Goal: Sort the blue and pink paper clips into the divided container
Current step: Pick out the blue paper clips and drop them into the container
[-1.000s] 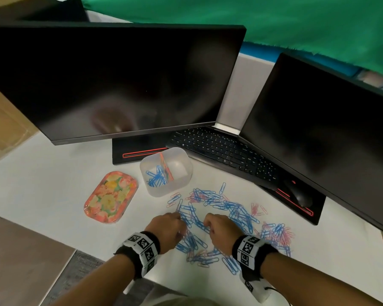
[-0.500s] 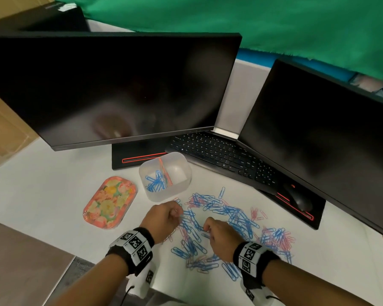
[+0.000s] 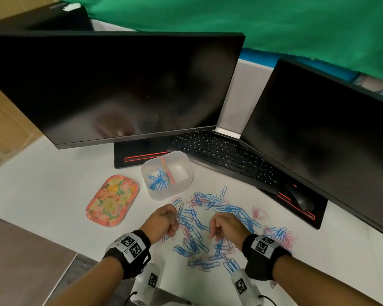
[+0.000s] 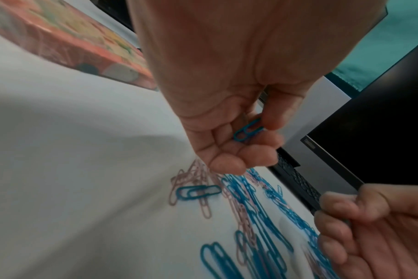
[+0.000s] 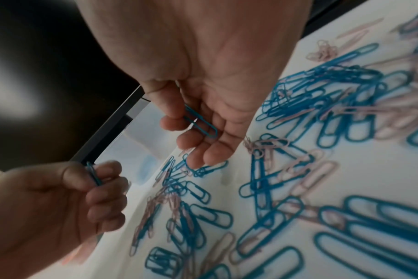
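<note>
Clips of both colours lie scattered and overlapping on the white desk, most of them between and beyond the two hands. Left hand has its fingers curled, thumb and fingertip pinching one blue clip; right hand is curled the same way round another blue clip.

Just beyond the left hand stands the clear divided container, blue clips in its left half and what looks like a pink one leaning on the divider.

Risks, as I judge them: the clips interlock, so a lifted one may drag a pink neighbour along into the blue side. A light pinch could let a clip slip mid-carry. Both hands heading for the small box at once may collide or knock it, and a careless drop could cross the low divider. The floral tray sits just left of the box.
</note>
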`<state>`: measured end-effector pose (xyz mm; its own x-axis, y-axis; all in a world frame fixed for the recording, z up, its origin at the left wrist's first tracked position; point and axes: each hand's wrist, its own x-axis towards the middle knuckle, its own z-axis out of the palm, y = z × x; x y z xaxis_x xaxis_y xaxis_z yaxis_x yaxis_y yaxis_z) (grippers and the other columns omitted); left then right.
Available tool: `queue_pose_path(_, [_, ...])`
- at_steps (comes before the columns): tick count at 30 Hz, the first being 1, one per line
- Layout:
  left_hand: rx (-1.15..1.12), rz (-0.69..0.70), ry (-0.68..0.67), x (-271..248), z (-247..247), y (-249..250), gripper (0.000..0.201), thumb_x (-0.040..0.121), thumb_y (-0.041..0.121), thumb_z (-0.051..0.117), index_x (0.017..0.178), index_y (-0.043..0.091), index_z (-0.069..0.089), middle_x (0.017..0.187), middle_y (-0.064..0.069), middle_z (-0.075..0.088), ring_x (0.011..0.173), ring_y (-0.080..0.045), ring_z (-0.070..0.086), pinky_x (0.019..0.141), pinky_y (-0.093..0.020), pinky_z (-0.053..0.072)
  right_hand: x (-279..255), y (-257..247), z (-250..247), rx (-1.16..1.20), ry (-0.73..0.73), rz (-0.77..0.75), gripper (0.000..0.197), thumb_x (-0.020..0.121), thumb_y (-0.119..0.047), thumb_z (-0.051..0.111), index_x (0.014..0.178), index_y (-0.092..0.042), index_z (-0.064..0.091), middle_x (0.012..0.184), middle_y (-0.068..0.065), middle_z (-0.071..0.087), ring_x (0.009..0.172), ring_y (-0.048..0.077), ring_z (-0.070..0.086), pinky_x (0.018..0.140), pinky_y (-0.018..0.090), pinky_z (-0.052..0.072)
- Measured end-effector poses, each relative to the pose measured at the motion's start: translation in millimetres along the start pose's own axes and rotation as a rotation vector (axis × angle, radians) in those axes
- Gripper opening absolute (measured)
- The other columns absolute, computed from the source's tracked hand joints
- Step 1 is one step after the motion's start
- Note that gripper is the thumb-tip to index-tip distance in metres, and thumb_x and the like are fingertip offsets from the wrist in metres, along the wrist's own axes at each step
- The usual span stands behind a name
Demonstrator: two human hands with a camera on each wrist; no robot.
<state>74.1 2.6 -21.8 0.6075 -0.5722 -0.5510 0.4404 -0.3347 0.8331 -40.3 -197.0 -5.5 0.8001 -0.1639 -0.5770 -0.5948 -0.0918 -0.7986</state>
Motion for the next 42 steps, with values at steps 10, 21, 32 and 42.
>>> queue_pose_path(10, [0.224,0.0,-0.009,-4.5,-1.1,-22.5,0.032,0.096,0.032,0.047,0.067,0.018,0.049,0.05,0.009,0.043,0.051,-0.014,0.038,0.052,-0.025,0.032,-4.2,12.9,22.1,-0.663,-0.038,-0.147,0.03,0.075,-0.013,0.062,0.069,-0.031,0.038,0.069,-0.009,0.047,0.06,0.011,0.042,0.057,0.024,0.038])
queue_pose_path(21, [1.236,0.304,-0.218,-24.2,8.4,-28.7,0.024,0.087,0.035,0.056,0.11,0.028,0.059,0.108,0.004,0.058,0.098,-0.018,0.058,0.085,-0.028,0.046,-9.4,14.5,37.7,-0.9,-0.025,-0.139,0.031,0.074,0.009,0.043,0.085,-0.02,0.04,0.081,0.002,0.049,0.07,0.022,0.045,0.052,0.026,0.032])
queue_pose_path(32, [1.353,0.333,-0.179,-28.7,8.6,-31.9,0.015,0.094,0.03,0.046,0.097,0.017,0.054,0.105,-0.001,0.052,0.087,-0.025,0.058,0.073,-0.033,0.044,-23.1,14.1,27.6,-0.867,0.005,-0.111,0.027,0.085,-0.004,0.045,0.109,-0.014,0.053,0.109,0.003,0.052,0.096,0.018,0.049,0.081,0.025,0.042])
queue_pose_path(42, [1.215,0.329,-0.124,-33.5,6.9,-33.7,0.008,0.091,0.017,0.042,0.091,0.022,0.047,0.092,0.001,0.058,0.083,-0.023,0.057,0.07,-0.029,0.043,-23.5,2.0,16.8,-0.734,0.078,-0.148,0.014,0.087,-0.008,0.044,0.089,-0.018,0.053,0.088,-0.003,0.047,0.065,0.003,0.042,0.06,0.016,0.035])
